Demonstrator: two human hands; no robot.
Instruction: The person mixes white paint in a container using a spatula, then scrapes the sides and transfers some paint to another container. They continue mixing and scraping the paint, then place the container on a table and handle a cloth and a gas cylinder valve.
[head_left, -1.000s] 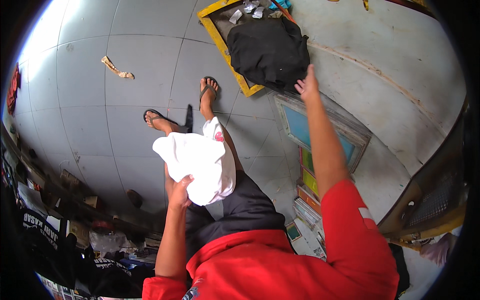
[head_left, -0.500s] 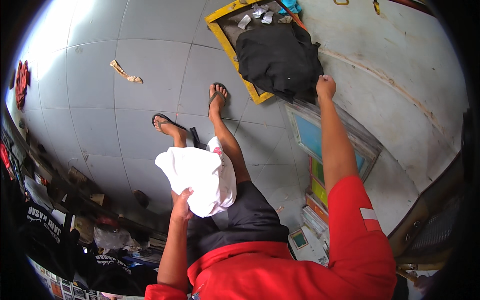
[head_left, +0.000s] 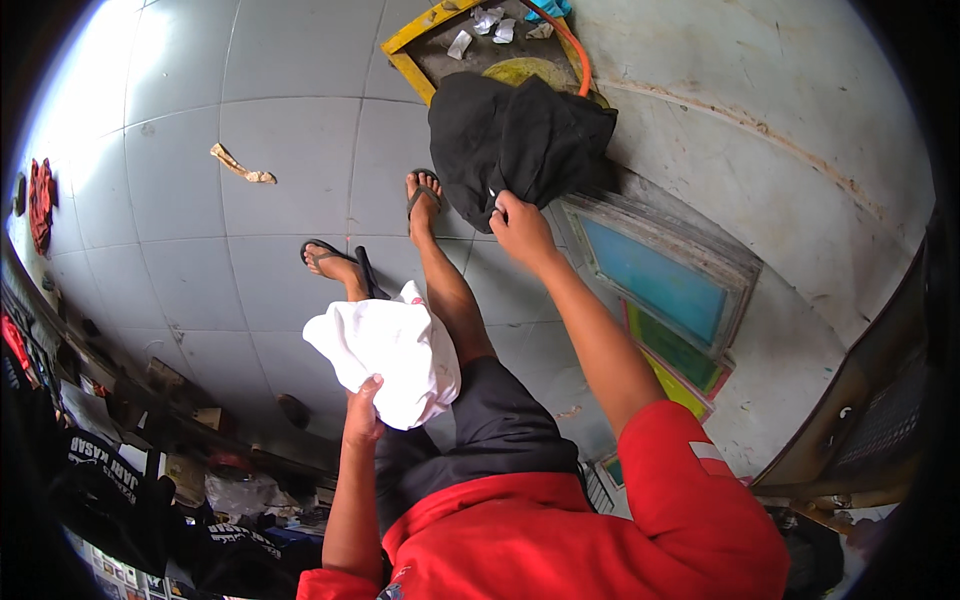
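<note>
Bunched in my left hand (head_left: 364, 408) is a white cloth (head_left: 390, 345) with a small pink mark at its upper edge. My thumb lies on top of it, and it hangs over my thighs. With closed fingers, my right hand (head_left: 522, 230) grips the near edge of a black cloth (head_left: 510, 140), possibly a garment. This black cloth covers the near part of a shallow yellow-edged tray (head_left: 408, 62) and hangs past its side. Crumpled white scraps (head_left: 480, 25) and part of a yellowish round thing (head_left: 530, 70) show in the tray.
Framed panels (head_left: 655, 270) in blue and green lean by the wall on the right. An orange hose or cord (head_left: 580, 60) curves over the tray. A strip of tan material (head_left: 240, 165) lies on the grey tiled floor. Black printed garments (head_left: 100, 470) and clutter fill the lower left.
My right hand has pulled the black cloth's edge left and nearer to me, uncovering a yellowish round thing in the tray. My left hand still holds the white cloth, barely shifted.
</note>
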